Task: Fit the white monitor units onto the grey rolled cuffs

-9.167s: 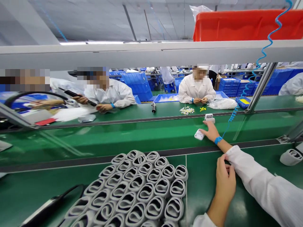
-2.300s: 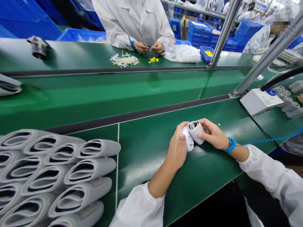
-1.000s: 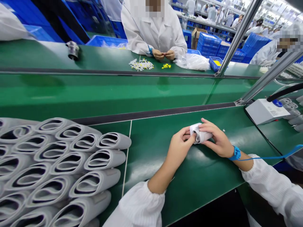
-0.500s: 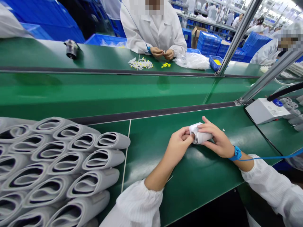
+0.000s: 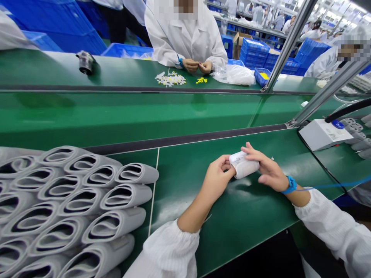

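A short, rolled cuff point(image 5: 246, 166) of whitish-grey fabric, with small print on its upper face, is held just above the green bench. My left hand point(image 5: 219, 172) is closed on its left end, the fingertips partly hidden inside the roll. Beside its right end is my right hand point(image 5: 268, 170), fingers stretched over the top edge and the thumb apart from the fabric. A blue wrist strap point(image 5: 290, 184) with a cord circles my right wrist. To the left, many similar grey rolled cuffs point(image 5: 127, 195) lie stacked with their open ends showing.
A white box point(image 5: 324, 135) with a black flexible arm stands at the right, near a metal post point(image 5: 290, 46). Past the green conveyor channel point(image 5: 130, 112), a co-worker point(image 5: 188, 38) in white handles small parts beside white and yellow pieces point(image 5: 171, 79) and a plastic bag point(image 5: 236, 74).
My right hand has loosened, its thumb coming away from the cuff. The cuff has turned so more of its printed face shows, while my left hand keeps its grip.
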`<state>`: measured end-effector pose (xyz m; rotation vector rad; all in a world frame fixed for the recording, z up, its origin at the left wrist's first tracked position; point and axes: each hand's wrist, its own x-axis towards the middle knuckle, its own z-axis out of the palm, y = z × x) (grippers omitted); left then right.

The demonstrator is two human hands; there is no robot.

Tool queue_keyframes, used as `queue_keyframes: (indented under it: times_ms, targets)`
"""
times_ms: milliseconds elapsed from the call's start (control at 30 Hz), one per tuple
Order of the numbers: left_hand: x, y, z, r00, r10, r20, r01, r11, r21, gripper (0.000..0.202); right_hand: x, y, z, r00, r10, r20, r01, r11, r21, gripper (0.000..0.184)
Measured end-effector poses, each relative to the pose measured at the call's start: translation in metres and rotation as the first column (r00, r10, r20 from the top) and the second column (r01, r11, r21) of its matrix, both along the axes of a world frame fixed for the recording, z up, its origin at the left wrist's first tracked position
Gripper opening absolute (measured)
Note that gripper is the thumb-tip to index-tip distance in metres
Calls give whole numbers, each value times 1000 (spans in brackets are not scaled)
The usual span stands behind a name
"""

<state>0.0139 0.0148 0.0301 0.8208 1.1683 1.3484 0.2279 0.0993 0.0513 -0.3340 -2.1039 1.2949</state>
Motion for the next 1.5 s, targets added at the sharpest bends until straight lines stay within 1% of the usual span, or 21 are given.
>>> queue_keyframes:
  times_ms: [33, 67, 100, 133, 167, 200, 233, 267, 333, 400, 467, 533, 633, 700, 767, 867, 933, 1100, 1333, 1400, 1500]
  targets:
    - [-1, 1, 0, 1000, -9, 21, 9, 1000, 1, 35, 2, 2, 1, 999, -23, -32, 18, 991, -134, 52]
    - [-2, 1, 0, 999, -22, 44, 22, 1000, 1, 36, 3, 4, 1, 997, -54, -51, 38, 964, -264, 50]
    - [-3, 1, 0, 997, -36, 64, 36, 999, 1, 38, 3, 7, 1, 996, -80, -46, 57, 925, -375, 47]
    - [-4, 2, 1, 996, -47, 76, 47, 999, 3, 39, 4, 9, 0, 996, -88, -17, 70, 885, -460, 46]
    - [-6, 2, 2, 995, -58, 79, 57, 998, 5, 40, 4, 11, 0, 997, -77, 24, 78, 852, -518, 45]
    - [-7, 1, 3, 995, -72, 75, 72, 997, 7, 41, 4, 13, -1, 996, -57, 69, 85, 831, -550, 45]
    - [-9, 1, 5, 994, -91, 66, 91, 996, 10, 40, 4, 14, -3, 993, -43, 112, 99, 824, -557, 44]
    - [-10, 1, 6, 992, -115, 56, 115, 993, 12, 40, 4, 15, -4, 988, -41, 147, 115, 833, -542, 43]
    - [-13, 1, 7, 985, -169, 35, 168, 986, 9, 39, 4, 16, -5, 979, -48, 196, 138, 868, -477, 40]
    - [-16, 2, 7, 979, -205, 18, 205, 979, 1, 39, 5, 17, -6, 977, -28, 210, 120, 889, -443, 39]
    - [-18, 2, 5, 977, -215, 5, 215, 977, -7, 40, 5, 19, -6, 982, 23, 190, 70, 881, -467, 42]
    - [-19, 2, 3, 974, -224, -12, 224, 974, -15, 42, 5, 21, -8, 983, 75, 169, 22, 861, -509, 47]
    - [-18, 2, 3, 964, -261, -53, 259, 965, -27, 44, 5, 24, -11, 977, 123, 175, -11, 846, -533, 54]
    - [-17, 1, 4, 957, -279, -83, 278, 960, -18, 43, 5, 24, -14, 973, 137, 185, -24, 859, -511, 57]
    - [-16, 1, 5, 954, -281, -105, 283, 959, 0, 42, 5, 24, -16, 973, 130, 191, -30, 891, -453, 58]
    - [-14, 0, 5, 957, -260, -126, 266, 964, 26, 40, 6, 22, -18, 976, 97, 197, -21, 934, -357, 57]
    - [-12, 0, 4, 961, -235, -143, 243, 969, 43, 39, 6, 21, -18, 977, 74, 201, -4, 944, -330, 55]
    - [-10, 1, 1, 969, -185, -165, 202, 975, 92, 37, 2, 21, -18, 981, 38, 188, 26, 946, -322, 49]
    - [-9, 5, 1, 940, -97, -326, 165, 968, 190, 39, 1, 31, -25, 985, 21, 173, 30, 958, -286, 51]
    - [-7, 5, 0, 925, -69, -375, 154, 967, 204, 38, 1, 35, -25, 986, 13, 164, 37, 954, -299, 53]
    - [-4, 4, -2, 912, -10, -411, 109, 970, 218, 36, 1, 38, -23, 985, 5, 174, 58, 932, -358, 53]
